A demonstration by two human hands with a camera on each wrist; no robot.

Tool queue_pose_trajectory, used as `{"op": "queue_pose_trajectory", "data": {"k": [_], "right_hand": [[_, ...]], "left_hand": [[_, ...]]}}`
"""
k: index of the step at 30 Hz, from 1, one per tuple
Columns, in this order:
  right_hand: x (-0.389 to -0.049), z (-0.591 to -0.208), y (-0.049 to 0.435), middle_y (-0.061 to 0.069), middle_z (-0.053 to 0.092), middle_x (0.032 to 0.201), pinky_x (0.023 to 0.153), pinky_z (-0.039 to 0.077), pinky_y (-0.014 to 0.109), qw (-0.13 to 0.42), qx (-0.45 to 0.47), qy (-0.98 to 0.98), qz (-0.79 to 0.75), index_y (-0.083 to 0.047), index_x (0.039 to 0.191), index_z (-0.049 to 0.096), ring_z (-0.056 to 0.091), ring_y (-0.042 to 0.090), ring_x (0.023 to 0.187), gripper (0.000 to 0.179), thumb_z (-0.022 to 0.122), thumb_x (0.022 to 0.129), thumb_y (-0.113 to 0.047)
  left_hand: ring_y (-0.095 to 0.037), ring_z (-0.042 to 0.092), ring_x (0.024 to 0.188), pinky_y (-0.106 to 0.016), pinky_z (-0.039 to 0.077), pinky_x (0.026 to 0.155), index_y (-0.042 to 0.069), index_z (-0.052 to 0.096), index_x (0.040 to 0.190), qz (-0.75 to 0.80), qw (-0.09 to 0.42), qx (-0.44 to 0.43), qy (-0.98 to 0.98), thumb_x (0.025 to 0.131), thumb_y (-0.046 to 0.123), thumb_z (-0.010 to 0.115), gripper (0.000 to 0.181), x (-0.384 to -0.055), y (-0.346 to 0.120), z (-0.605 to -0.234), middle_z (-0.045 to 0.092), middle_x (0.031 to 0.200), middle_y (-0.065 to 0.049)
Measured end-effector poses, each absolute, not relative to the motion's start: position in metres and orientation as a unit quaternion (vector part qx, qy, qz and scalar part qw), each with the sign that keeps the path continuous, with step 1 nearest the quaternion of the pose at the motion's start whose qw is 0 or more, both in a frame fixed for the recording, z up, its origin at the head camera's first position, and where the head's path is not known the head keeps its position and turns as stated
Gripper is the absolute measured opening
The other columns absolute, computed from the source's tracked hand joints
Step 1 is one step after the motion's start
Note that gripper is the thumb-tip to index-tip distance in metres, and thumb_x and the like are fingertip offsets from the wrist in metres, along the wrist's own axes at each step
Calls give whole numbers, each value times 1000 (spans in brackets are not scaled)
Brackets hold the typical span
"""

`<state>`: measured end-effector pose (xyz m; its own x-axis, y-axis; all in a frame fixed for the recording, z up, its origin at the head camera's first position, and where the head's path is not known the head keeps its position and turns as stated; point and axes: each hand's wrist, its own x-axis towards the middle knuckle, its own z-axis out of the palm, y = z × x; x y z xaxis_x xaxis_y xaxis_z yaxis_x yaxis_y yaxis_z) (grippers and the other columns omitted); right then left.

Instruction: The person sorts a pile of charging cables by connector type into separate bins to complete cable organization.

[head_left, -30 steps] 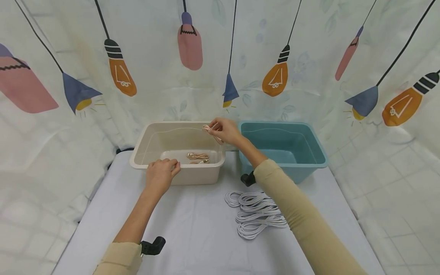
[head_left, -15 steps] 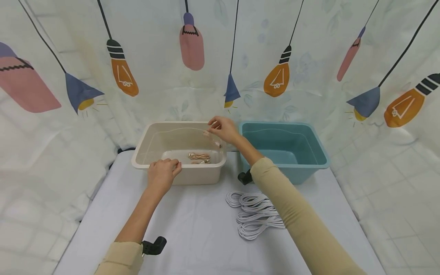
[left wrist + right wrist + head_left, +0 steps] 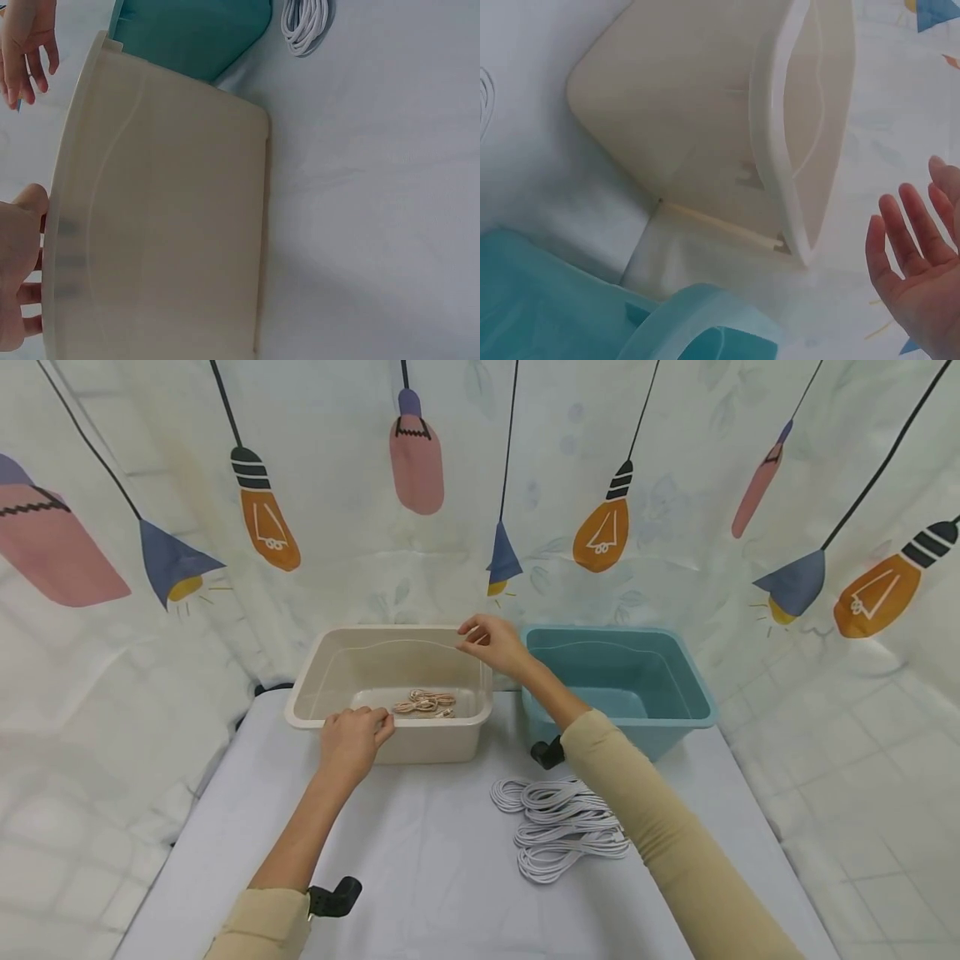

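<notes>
In the head view my left hand (image 3: 349, 745) holds the front rim of a beige plastic bin (image 3: 427, 745); its fingers hook over the edge in the left wrist view. Inside that bin lie several coiled tan cords (image 3: 424, 702), partly hidden by the front wall. My right hand (image 3: 495, 645) hovers over the bin's right back corner and holds nothing. Its fingers are loosely spread in the right wrist view. Several bundled white cables (image 3: 562, 827) lie on the table below my right forearm, which covers part of them.
A blue-green bin (image 3: 637, 693) stands to the right of the beige one, with a narrow gap between them. Both rest on a table with a white cloth (image 3: 435, 860). Behind hangs a curtain (image 3: 330, 485) printed with lamps.
My right hand has let go of a tan cord, which fell into the beige bin and now lies beside the others. The left hand has stayed on the rim.
</notes>
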<state>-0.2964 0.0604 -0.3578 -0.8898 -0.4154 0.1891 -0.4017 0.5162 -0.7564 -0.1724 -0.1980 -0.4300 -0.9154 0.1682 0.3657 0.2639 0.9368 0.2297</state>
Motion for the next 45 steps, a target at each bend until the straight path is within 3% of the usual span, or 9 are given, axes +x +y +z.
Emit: {"op": "queue_pose_trajectory", "data": {"k": [14, 20, 26, 38, 45], "right_hand": [[-271, -359, 84, 21, 75, 117, 92, 60, 42, -11, -243, 861, -446, 2, 122, 69, 74, 35, 102, 26, 74, 101, -14], [-261, -362, 94, 21, 76, 114, 90, 61, 44, -19, -235, 861, -450, 2, 121, 69, 74, 35, 101, 26, 74, 101, -14], [-251, -368, 103, 19, 77, 112, 83, 62, 45, -27, -232, 864, -445, -1, 121, 70, 75, 34, 99, 26, 75, 100, -16], [-229, -378, 123, 18, 78, 110, 83, 62, 50, -43, -239, 858, -453, 0, 120, 72, 76, 35, 96, 24, 76, 99, -12], [-214, -385, 137, 16, 77, 113, 85, 62, 44, -44, -251, 851, -459, 1, 120, 72, 75, 33, 99, 24, 76, 98, -10]], "left_hand": [[-35, 63, 65, -54, 56, 69, 5, 78, 93, -118, 177, -122, -970, 102, 16, 66, 19, -172, -198, -430, 70, 74, -11], [-38, 68, 74, -58, 57, 80, 3, 78, 97, -120, 187, -125, -967, 104, 15, 64, 20, -171, -197, -432, 74, 82, -14], [-42, 73, 92, -61, 54, 96, 3, 77, 113, -128, 189, -123, -966, 107, 18, 62, 23, -171, -194, -435, 78, 99, -17], [-43, 72, 95, -60, 55, 93, 4, 76, 120, -148, 240, -159, -946, 105, 21, 66, 24, -173, -180, -435, 78, 104, -17], [-41, 72, 100, -58, 54, 95, 6, 76, 124, -151, 246, -178, -941, 105, 20, 67, 25, -176, -167, -433, 77, 109, -16]]}}
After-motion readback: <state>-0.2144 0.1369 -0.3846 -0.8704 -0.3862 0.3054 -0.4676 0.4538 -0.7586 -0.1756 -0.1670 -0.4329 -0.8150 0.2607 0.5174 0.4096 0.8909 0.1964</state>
